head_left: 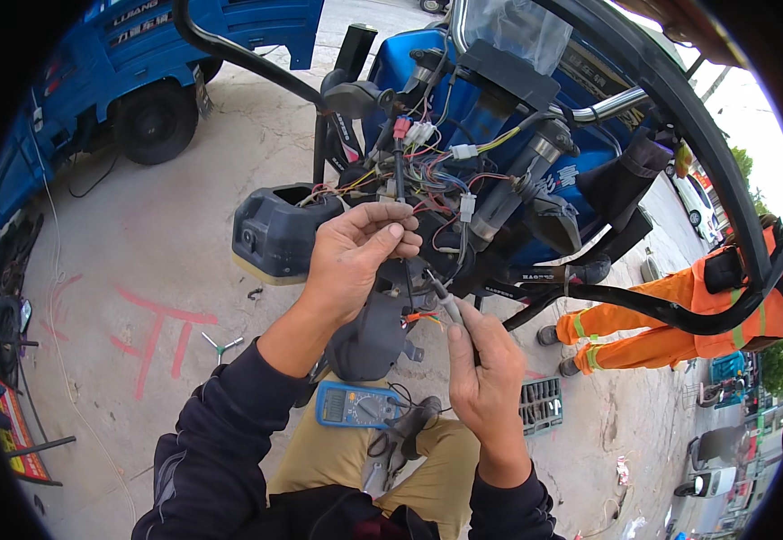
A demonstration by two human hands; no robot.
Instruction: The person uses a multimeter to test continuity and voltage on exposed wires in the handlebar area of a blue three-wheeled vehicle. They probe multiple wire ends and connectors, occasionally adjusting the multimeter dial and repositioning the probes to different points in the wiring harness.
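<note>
My left hand (pixel 355 256) is closed in a pinch in front of the exposed wiring; whatever sits between its fingertips is too small to name. A thin black cable (pixel 400 171) runs down behind those fingers. Just to the right, my right hand (pixel 486 378) grips a slim grey tool with a dark tip (pixel 446 299), pointed up toward the left fingertips. Coloured wires (pixel 441 166) with white plug connectors (pixel 466 209) and a red one (pixel 401 128) spread out above both hands. A blue multimeter (pixel 355 405) rests on my lap.
A black headlight housing (pixel 274 229) hangs left of the wires, and a dark cover (pixel 364 337) lies below. A black tube frame (pixel 661 99) arches overhead. On the ground are a three-way wrench (pixel 221 346) and a green crate (pixel 540 405). A person in orange (pixel 679 301) stands right.
</note>
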